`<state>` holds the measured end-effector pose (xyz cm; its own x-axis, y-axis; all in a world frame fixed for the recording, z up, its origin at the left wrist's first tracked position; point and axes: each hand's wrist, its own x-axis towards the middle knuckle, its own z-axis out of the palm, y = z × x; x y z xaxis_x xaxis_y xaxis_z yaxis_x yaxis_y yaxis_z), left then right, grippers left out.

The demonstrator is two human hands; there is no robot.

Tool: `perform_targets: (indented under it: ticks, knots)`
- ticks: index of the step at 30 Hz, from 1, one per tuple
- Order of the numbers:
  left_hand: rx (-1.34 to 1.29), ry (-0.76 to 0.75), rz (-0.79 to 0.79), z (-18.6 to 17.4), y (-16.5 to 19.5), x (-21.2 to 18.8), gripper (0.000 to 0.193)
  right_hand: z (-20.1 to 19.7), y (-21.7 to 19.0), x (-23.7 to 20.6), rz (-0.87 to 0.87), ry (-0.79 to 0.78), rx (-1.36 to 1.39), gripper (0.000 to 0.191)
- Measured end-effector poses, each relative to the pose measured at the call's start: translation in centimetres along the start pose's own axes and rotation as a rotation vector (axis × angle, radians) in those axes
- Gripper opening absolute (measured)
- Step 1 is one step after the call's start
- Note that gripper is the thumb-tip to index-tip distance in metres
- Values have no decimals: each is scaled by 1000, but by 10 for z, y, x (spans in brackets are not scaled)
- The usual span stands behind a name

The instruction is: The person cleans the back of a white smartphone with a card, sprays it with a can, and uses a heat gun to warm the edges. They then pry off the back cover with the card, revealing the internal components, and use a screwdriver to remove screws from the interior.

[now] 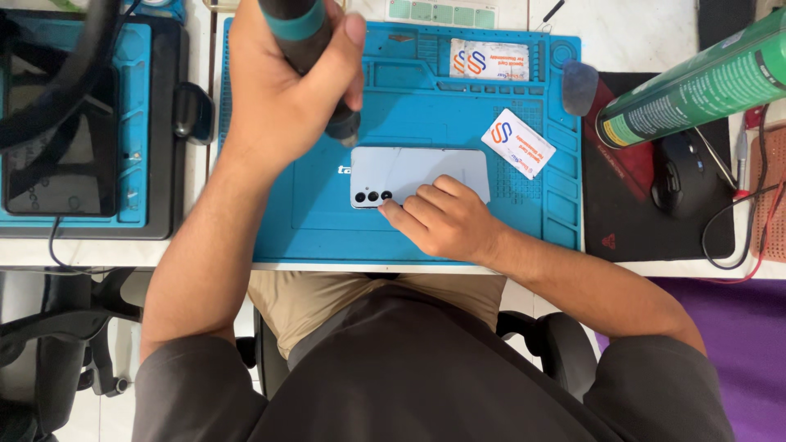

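phone: pale silver-white smartphone lying back-up, three camera lenses at its left end, sitting mid-frame on the blue silicone repair mat.
right hand: right hand pressing down on the phone's lower edge, fingers curled, fingertips touching just beside the lenses; pinning it flat, not wrapping around it.
left hand: left hand closing a full fist around a black tool handle with a teal band, upper centre-left of frame.
tool nozzle: dark round tip pointing down, hovering just above the phone's upper-left corner; can't tell if it's touching.
mat extras: white card with orange-blue logo lying tilted right of the phone; two similar white packets sitting at the mat's top.
right side: green cylindrical spray can leaning in at upper right, black mouse resting on a black pad.
left side: dark tablet lying in a blue frame at far left.
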<state>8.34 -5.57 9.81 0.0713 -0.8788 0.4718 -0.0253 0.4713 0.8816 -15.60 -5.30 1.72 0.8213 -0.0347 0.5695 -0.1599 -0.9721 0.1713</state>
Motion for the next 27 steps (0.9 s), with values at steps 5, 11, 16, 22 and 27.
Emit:
perform_targets:
  ticks: [5,11,16,22,27]
  knots:
    - [-73,-54,-30,1,14,-15,18,-1,0,1,1,-1,6,14]
    - [-48,-95,-16,-1,19,-18,19,-1,0,1,-3,-5,-5,16]
    - [-15,-41,28,5,1,-7,20,0,0,1,-5,1,-17,14]
    - [-79,-43,27,22,-14,0,21,-1,0,1,-9,-4,-18,14]
    - [-99,-87,34,33,-16,3,23,-1,0,2,-14,-5,-18,15]
